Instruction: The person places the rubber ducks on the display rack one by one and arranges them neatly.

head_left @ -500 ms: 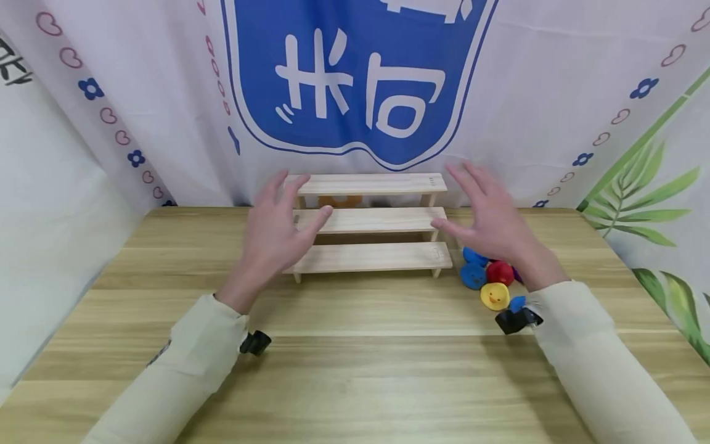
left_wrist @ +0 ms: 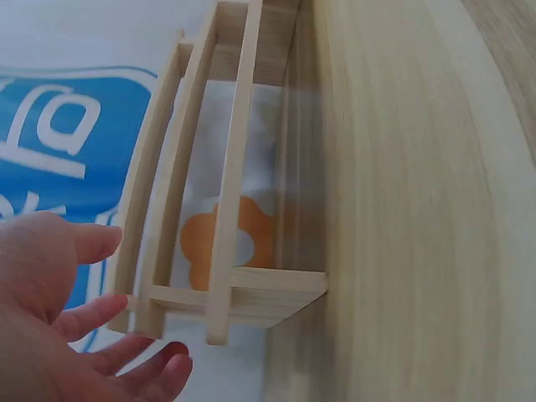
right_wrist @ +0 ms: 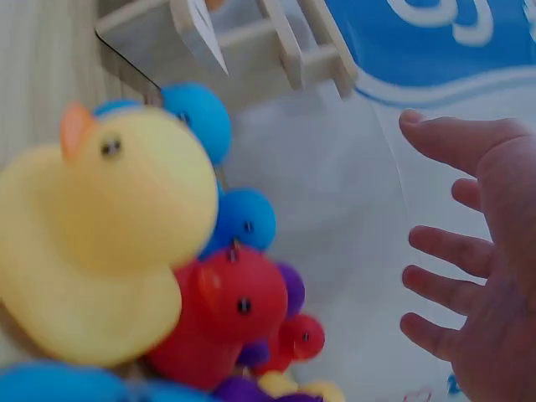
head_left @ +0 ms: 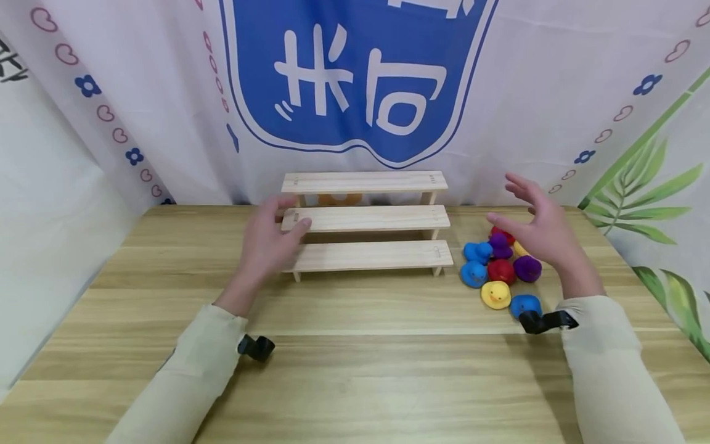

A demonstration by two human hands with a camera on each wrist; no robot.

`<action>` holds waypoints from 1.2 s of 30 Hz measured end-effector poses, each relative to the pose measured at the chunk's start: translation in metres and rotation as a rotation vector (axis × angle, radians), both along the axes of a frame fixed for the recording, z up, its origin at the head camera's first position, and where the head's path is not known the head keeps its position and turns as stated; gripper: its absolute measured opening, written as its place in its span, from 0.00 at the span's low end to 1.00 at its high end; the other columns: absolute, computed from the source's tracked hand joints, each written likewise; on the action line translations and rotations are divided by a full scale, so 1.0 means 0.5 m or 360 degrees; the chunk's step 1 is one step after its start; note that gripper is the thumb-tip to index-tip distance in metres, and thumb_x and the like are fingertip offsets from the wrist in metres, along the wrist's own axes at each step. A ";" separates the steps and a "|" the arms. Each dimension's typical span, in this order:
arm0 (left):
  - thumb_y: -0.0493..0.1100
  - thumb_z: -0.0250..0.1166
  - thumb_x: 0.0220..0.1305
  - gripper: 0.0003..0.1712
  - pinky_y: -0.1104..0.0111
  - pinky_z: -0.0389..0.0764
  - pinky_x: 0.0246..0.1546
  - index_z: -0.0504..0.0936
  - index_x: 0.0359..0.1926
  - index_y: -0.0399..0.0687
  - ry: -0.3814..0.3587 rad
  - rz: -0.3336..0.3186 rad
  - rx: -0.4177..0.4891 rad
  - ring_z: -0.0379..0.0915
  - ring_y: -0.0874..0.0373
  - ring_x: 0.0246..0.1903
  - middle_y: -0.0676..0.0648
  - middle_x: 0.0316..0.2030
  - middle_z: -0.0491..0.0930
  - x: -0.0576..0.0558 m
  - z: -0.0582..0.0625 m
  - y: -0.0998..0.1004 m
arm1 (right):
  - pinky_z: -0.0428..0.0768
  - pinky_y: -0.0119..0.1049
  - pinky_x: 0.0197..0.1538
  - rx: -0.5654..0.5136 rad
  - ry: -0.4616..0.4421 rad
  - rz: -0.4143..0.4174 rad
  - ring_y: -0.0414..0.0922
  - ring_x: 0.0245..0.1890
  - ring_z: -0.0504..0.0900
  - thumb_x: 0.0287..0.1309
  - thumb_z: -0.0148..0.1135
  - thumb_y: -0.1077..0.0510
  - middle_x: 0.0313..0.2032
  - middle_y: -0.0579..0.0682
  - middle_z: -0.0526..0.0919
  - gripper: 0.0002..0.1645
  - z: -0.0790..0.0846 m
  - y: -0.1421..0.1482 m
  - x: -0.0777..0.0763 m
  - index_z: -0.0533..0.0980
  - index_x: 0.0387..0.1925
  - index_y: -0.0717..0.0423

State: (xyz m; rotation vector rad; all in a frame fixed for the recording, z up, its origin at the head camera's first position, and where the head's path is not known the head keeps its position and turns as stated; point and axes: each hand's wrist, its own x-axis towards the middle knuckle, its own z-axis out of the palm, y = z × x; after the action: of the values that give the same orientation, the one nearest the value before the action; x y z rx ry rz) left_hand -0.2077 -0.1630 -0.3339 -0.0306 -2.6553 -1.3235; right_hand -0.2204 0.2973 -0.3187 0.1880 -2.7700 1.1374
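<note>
A three-step wooden rack stands at the back of the table, its shelves bare. At its left end is my left hand, thumb apart from the fingers, nothing held; whether it touches the wood I cannot tell. My right hand hovers with spread fingers above a cluster of rubber ducks, holding nothing. In that cluster are a yellow duck, a red duck, a purple duck and several blue ones, one of them a blue duck. The right wrist view shows the yellow duck up close.
Behind the rack hangs a white cloth with a blue printed emblem. The wooden tabletop stretches in front of the rack. A leaf-patterned cloth borders the right side.
My right hand has moved right, from the rack's right end to over the ducks, uncovering more of them. My left hand has drawn slightly down and left from the top shelf.
</note>
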 end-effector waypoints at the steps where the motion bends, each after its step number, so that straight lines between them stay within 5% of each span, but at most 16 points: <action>1: 0.50 0.66 0.75 0.31 0.45 0.74 0.71 0.72 0.73 0.45 -0.0028 -0.0016 0.0028 0.69 0.38 0.71 0.41 0.74 0.72 -0.003 -0.003 -0.003 | 0.57 0.75 0.77 -0.0034 -0.0025 -0.0017 0.65 0.81 0.57 0.69 0.69 0.39 0.82 0.58 0.60 0.53 -0.004 0.010 0.000 0.50 0.85 0.34; 9: 0.49 0.64 0.78 0.30 0.49 0.78 0.63 0.71 0.76 0.52 -0.0227 -0.0025 0.0115 0.68 0.40 0.71 0.47 0.80 0.65 -0.008 -0.006 -0.017 | 0.62 0.71 0.76 -0.0186 -0.0182 -0.0144 0.66 0.79 0.61 0.69 0.68 0.37 0.80 0.61 0.64 0.52 -0.044 0.080 0.003 0.52 0.85 0.33; 15: 0.50 0.64 0.78 0.29 0.61 0.78 0.48 0.73 0.75 0.53 -0.0239 -0.0007 0.0095 0.72 0.43 0.62 0.45 0.79 0.66 -0.008 -0.005 -0.022 | 0.70 0.68 0.72 -0.0184 -0.0278 -0.0170 0.66 0.78 0.64 0.71 0.65 0.37 0.79 0.62 0.65 0.49 -0.071 0.122 0.005 0.53 0.85 0.32; 21: 0.49 0.65 0.78 0.29 0.58 0.81 0.51 0.72 0.75 0.52 -0.0245 0.0011 0.0101 0.74 0.41 0.64 0.44 0.80 0.65 -0.008 -0.009 -0.020 | 0.72 0.63 0.74 -0.0193 -0.0410 -0.0137 0.62 0.77 0.65 0.72 0.65 0.38 0.80 0.60 0.65 0.49 -0.092 0.148 0.013 0.53 0.85 0.35; 25: 0.48 0.65 0.77 0.30 0.64 0.83 0.42 0.72 0.75 0.51 -0.0260 0.0016 0.0120 0.79 0.43 0.57 0.42 0.79 0.66 -0.009 -0.015 -0.018 | 0.80 0.35 0.66 -0.0152 -0.0439 -0.0084 0.63 0.76 0.66 0.73 0.65 0.40 0.79 0.62 0.65 0.48 -0.107 0.162 0.015 0.55 0.84 0.44; 28: 0.48 0.66 0.77 0.30 0.69 0.82 0.34 0.72 0.75 0.51 -0.0270 0.0020 0.0138 0.81 0.48 0.47 0.38 0.72 0.73 -0.009 -0.018 -0.020 | 0.76 0.16 0.51 -0.0141 -0.0452 -0.0069 0.62 0.75 0.67 0.73 0.65 0.41 0.78 0.63 0.66 0.48 -0.120 0.166 0.013 0.56 0.84 0.48; 32: 0.48 0.66 0.77 0.30 0.70 0.78 0.28 0.72 0.75 0.52 -0.0252 0.0011 0.0135 0.79 0.54 0.37 0.37 0.62 0.78 -0.010 -0.017 -0.025 | 0.73 0.14 0.49 -0.0146 -0.0482 -0.0066 0.62 0.75 0.66 0.72 0.66 0.42 0.79 0.64 0.65 0.49 -0.131 0.167 0.010 0.56 0.83 0.51; 36: 0.48 0.67 0.76 0.30 0.71 0.76 0.27 0.72 0.74 0.52 -0.0229 0.0010 0.0115 0.75 0.56 0.34 0.39 0.64 0.77 -0.012 -0.017 -0.026 | 0.73 0.15 0.49 -0.0091 -0.0475 -0.0070 0.57 0.72 0.69 0.73 0.66 0.43 0.78 0.62 0.67 0.46 -0.131 0.171 0.012 0.59 0.82 0.54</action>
State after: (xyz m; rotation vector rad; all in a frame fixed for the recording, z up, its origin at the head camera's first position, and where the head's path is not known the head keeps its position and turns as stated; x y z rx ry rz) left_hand -0.2137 -0.1761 -0.3422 0.0857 -2.7186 -1.4709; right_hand -0.2146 0.3829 -0.3840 -0.0541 -2.9716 1.3293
